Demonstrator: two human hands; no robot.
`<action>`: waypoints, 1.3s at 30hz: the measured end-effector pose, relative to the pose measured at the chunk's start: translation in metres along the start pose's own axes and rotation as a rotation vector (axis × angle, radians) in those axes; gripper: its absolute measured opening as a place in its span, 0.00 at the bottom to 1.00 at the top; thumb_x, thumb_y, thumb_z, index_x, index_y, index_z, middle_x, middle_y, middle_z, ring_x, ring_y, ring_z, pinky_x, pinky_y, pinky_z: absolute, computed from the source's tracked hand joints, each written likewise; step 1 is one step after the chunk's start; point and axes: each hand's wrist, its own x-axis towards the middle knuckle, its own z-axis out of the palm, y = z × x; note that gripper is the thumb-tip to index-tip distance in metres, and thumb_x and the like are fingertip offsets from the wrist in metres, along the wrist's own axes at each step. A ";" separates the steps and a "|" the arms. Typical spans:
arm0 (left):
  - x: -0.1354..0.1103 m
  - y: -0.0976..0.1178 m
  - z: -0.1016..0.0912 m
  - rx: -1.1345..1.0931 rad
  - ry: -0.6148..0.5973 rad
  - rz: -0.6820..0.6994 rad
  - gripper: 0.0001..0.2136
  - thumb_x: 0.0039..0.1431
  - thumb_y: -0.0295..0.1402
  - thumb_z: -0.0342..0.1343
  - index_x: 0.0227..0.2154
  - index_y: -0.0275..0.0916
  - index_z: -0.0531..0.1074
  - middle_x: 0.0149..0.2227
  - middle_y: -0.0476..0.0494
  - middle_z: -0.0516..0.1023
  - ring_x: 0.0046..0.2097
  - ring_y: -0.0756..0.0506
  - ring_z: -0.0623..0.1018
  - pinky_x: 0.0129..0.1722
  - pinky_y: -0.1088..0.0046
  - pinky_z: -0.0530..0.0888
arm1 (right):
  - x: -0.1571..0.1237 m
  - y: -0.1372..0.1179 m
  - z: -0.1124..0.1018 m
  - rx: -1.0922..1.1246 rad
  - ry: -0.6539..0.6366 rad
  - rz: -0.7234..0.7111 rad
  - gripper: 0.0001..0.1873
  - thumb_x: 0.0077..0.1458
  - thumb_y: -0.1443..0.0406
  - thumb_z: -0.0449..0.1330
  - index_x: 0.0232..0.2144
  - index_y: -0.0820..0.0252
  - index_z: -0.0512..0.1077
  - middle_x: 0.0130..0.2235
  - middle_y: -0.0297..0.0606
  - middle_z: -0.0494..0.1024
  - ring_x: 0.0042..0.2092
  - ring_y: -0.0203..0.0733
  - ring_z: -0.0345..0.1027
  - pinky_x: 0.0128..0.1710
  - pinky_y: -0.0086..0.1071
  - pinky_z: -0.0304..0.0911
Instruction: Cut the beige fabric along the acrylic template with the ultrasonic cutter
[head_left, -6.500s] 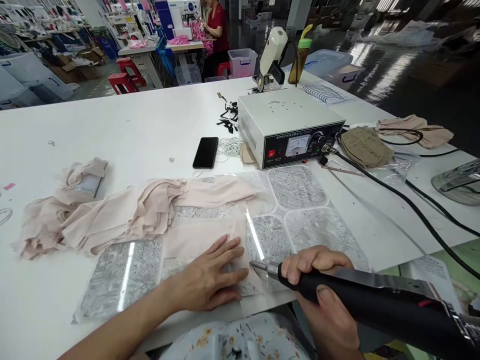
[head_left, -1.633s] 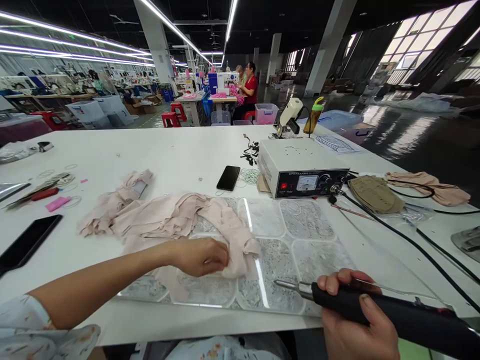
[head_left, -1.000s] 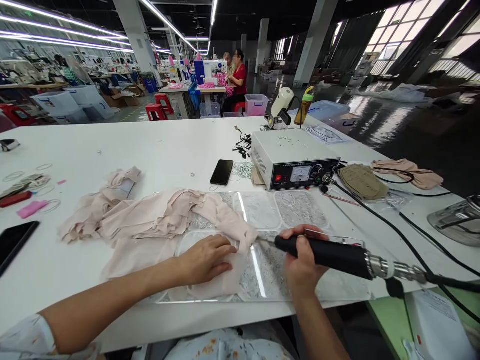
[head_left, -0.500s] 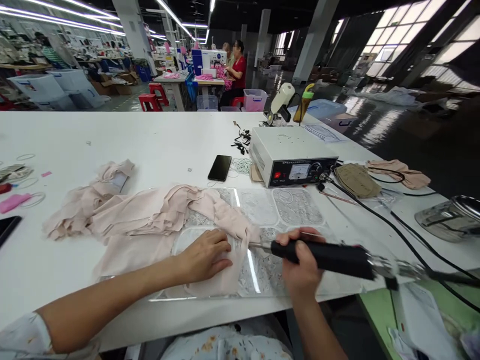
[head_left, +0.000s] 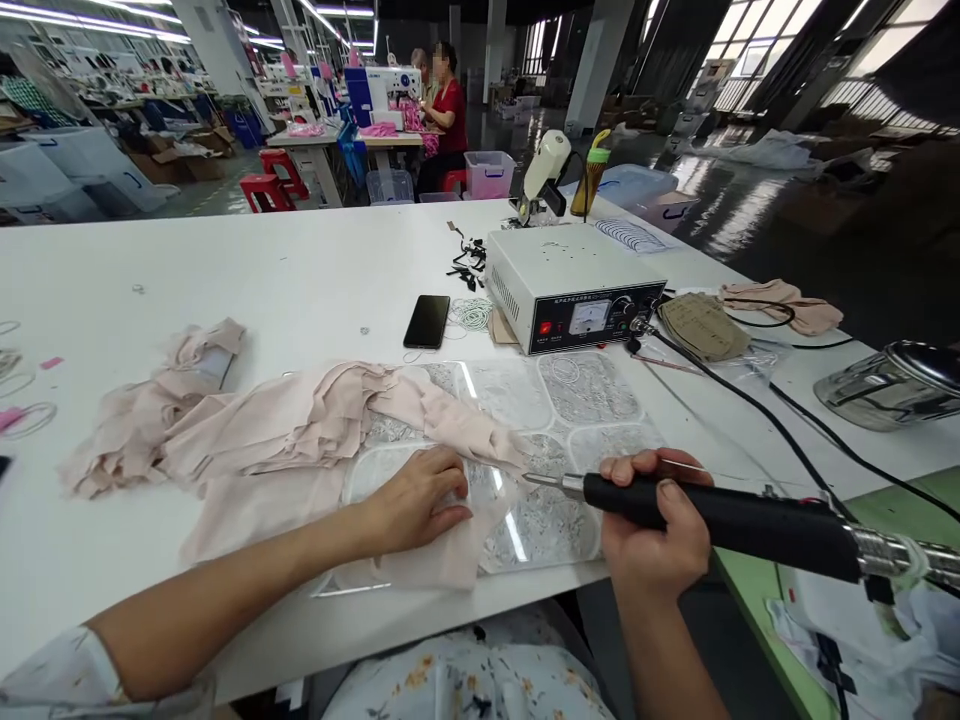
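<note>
White table (head_left: 315, 270), phone (head_left: 427, 322) and metal box (head_left: 574, 262) beyond pink fabric (head_left: 259, 420).

i can't tell from here whether the bare left hand (head_left: 420, 500) pinches the thin pale pink fabric (head_left: 444, 566), its fingertips being curled out of sight. the right edge crops the long black cylindrical tool (head_left: 724, 515), and lettering (head_left: 576, 298) on the boxy off-white metal unit (head_left: 570, 258) is too small for me.

cloth (head_left: 255, 425): pale pink | tool (head_left: 727, 518): black, silver-tipped | mat (head_left: 551, 530): apparently grey-marbled
</note>
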 end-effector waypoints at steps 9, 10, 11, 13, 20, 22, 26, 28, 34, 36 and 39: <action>0.005 -0.001 -0.003 0.074 -0.021 0.029 0.06 0.62 0.28 0.52 0.29 0.36 0.67 0.39 0.41 0.72 0.40 0.45 0.72 0.44 0.67 0.70 | -0.010 0.024 0.015 -0.004 -0.115 0.083 0.10 0.46 0.65 0.62 0.34 0.56 0.70 0.30 0.30 0.70 0.28 0.34 0.67 0.34 0.38 0.66; 0.009 -0.004 -0.004 0.086 -0.012 0.032 0.06 0.62 0.27 0.50 0.29 0.36 0.66 0.40 0.40 0.72 0.41 0.44 0.72 0.45 0.66 0.70 | -0.008 0.027 0.017 -0.008 -0.105 0.062 0.10 0.46 0.65 0.62 0.35 0.56 0.69 0.31 0.29 0.70 0.28 0.34 0.67 0.35 0.38 0.66; 0.012 -0.009 -0.006 0.097 -0.001 0.036 0.06 0.63 0.26 0.49 0.29 0.36 0.66 0.42 0.39 0.72 0.44 0.43 0.72 0.46 0.64 0.71 | -0.005 0.029 0.019 -0.011 -0.090 0.034 0.10 0.47 0.66 0.62 0.35 0.56 0.69 0.31 0.29 0.70 0.29 0.34 0.68 0.36 0.38 0.65; 0.021 -0.017 -0.008 0.114 0.015 0.058 0.07 0.64 0.26 0.49 0.29 0.36 0.65 0.50 0.35 0.71 0.51 0.41 0.71 0.51 0.59 0.69 | 0.001 0.031 0.021 -0.017 -0.051 -0.030 0.10 0.47 0.67 0.62 0.35 0.56 0.69 0.31 0.28 0.70 0.30 0.33 0.68 0.39 0.38 0.65; 0.027 -0.018 -0.009 0.127 0.060 0.165 0.02 0.64 0.29 0.51 0.37 0.37 0.67 0.56 0.33 0.68 0.58 0.39 0.68 0.59 0.53 0.65 | 0.010 0.015 0.010 -0.024 0.018 -0.099 0.10 0.47 0.67 0.61 0.35 0.55 0.69 0.31 0.28 0.70 0.30 0.34 0.66 0.39 0.38 0.65; 0.017 -0.010 -0.009 0.145 0.052 0.217 0.06 0.65 0.30 0.49 0.41 0.36 0.68 0.55 0.34 0.70 0.57 0.40 0.69 0.60 0.52 0.63 | 0.007 0.011 0.006 -0.027 0.016 -0.070 0.10 0.47 0.66 0.61 0.36 0.54 0.69 0.31 0.28 0.70 0.30 0.33 0.66 0.38 0.38 0.65; -0.005 0.001 -0.011 0.138 -0.067 0.291 0.09 0.67 0.32 0.48 0.43 0.37 0.71 0.53 0.37 0.72 0.56 0.41 0.71 0.63 0.54 0.59 | 0.001 0.008 0.001 -0.031 0.000 0.001 0.10 0.46 0.65 0.61 0.34 0.55 0.70 0.30 0.28 0.69 0.29 0.33 0.66 0.37 0.39 0.66; -0.009 0.002 -0.013 0.095 -0.092 0.293 0.10 0.68 0.31 0.47 0.44 0.38 0.72 0.51 0.39 0.74 0.55 0.42 0.72 0.64 0.56 0.58 | 0.000 0.009 0.001 -0.034 -0.013 0.034 0.09 0.45 0.64 0.62 0.33 0.55 0.70 0.30 0.28 0.69 0.29 0.33 0.65 0.37 0.39 0.66; 0.017 -0.007 -0.013 0.078 0.029 0.299 0.13 0.69 0.30 0.44 0.48 0.36 0.71 0.51 0.38 0.75 0.54 0.44 0.74 0.59 0.61 0.67 | 0.000 0.012 -0.002 -0.044 -0.008 0.062 0.09 0.45 0.65 0.61 0.34 0.55 0.71 0.30 0.27 0.69 0.29 0.34 0.66 0.36 0.38 0.66; 0.028 -0.010 -0.008 0.109 0.021 0.315 0.14 0.69 0.31 0.44 0.52 0.35 0.69 0.55 0.37 0.72 0.57 0.42 0.72 0.59 0.59 0.66 | 0.002 0.012 -0.003 -0.045 -0.001 0.061 0.09 0.46 0.65 0.61 0.34 0.55 0.71 0.30 0.27 0.69 0.29 0.33 0.65 0.37 0.38 0.66; 0.038 -0.013 0.002 0.161 -0.040 0.324 0.17 0.69 0.31 0.44 0.58 0.35 0.63 0.60 0.38 0.66 0.61 0.39 0.67 0.62 0.55 0.63 | 0.004 0.011 -0.005 -0.047 0.014 0.049 0.09 0.46 0.65 0.61 0.34 0.54 0.71 0.30 0.27 0.69 0.29 0.33 0.65 0.37 0.38 0.66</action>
